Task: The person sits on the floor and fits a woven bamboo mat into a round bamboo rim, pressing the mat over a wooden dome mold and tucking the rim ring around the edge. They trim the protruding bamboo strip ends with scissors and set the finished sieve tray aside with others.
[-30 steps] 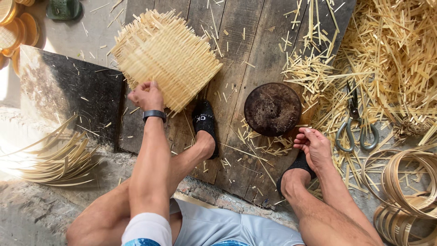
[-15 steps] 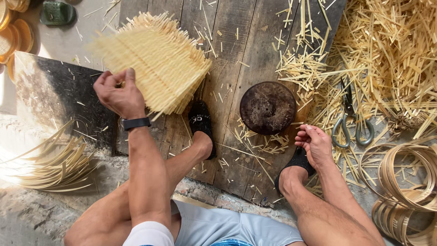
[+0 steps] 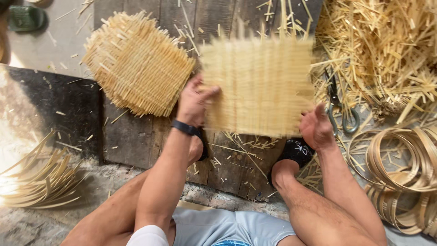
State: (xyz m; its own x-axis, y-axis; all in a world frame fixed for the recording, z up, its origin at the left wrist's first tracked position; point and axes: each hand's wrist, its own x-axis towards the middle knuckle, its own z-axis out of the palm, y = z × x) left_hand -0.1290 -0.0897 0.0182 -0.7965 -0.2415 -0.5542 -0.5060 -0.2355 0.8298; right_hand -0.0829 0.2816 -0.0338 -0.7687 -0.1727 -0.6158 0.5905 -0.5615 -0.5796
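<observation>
My left hand (image 3: 193, 102), with a dark band on its wrist, grips the left edge of a square woven bamboo mat (image 3: 259, 86). The mat hangs above the wooden boards (image 3: 136, 132) and is blurred by motion. My right hand (image 3: 316, 127) is at the mat's lower right corner with its fingers apart; a grip on it does not show. A stack of similar woven mats (image 3: 136, 64) lies on the boards to the upper left. My bare legs and black sandals (image 3: 296, 152) are below the mat.
Scissors (image 3: 339, 109) lie right of the mat beside a heap of loose bamboo strips (image 3: 382, 45). Coiled bamboo hoops (image 3: 405, 168) are piled at the right edge. Long curved strips (image 3: 36, 182) lie at the lower left. A green sandal (image 3: 25, 18) sits at the top left.
My left hand took one mat off the stack and swung it right over the dark round object, which is now hidden. My right hand rose to the mat's corner.
</observation>
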